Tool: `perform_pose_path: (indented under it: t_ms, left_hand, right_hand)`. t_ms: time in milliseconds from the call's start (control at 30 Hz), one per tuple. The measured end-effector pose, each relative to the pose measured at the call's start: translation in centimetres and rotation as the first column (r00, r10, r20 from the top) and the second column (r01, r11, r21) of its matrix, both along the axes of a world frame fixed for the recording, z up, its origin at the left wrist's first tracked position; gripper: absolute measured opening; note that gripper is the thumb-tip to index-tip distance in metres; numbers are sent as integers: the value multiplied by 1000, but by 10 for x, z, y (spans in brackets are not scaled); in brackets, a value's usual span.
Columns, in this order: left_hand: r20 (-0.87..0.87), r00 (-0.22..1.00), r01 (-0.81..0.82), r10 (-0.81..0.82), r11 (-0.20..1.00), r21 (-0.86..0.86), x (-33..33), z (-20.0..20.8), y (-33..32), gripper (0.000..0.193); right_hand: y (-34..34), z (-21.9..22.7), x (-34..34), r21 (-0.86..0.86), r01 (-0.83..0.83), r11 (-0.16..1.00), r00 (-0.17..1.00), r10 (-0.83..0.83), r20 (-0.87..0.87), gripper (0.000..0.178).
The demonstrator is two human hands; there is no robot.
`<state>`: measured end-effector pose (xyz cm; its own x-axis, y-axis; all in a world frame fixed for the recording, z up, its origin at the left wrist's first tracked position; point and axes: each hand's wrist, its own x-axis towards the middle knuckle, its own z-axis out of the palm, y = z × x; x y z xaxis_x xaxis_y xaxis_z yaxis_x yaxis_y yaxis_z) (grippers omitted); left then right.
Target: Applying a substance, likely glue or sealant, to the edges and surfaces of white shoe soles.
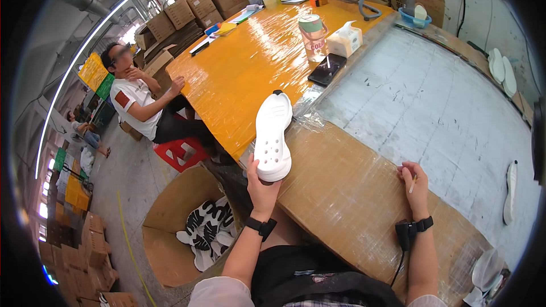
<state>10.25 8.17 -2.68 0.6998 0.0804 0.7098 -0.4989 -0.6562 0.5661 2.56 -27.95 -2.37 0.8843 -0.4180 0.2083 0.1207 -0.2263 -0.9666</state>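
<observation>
Sole is held upright over counter edge, tread side to the camera; for a good check it is best gripped low at the heel & turned slowly so all of the tread is seen, w/o slipping toward the box below. Left hand is closed round the sole's lower end, fingers wrapped. Right hand rests on counter, curled, a thin stick pinched betw. fingers.

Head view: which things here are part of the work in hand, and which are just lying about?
In hand:
- white shoe sole, held up by the left hand
- small stick in the right hand
- box of soles beside the bench

Lying about:
- phone
- tissue box
- bottle
- blue basket
- loose white soles at the far right
</observation>
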Motion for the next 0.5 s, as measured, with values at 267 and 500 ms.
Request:
perform_pose_path:
  t_ms: [267, 500]
  left_hand:
    - [0, 1000, 2, -2, 1000, -3, 37, 17, -15, 77]
    - [-148, 986, 103, -82, 985, 141, 34, 6, -6, 77]
  right_hand:
    - [-5, -6, 2, 57, -31, 998, 999, 32, -18, 16]
    - [-5, -2, 1, 31, -26, 999, 997, 28, -66, 18]
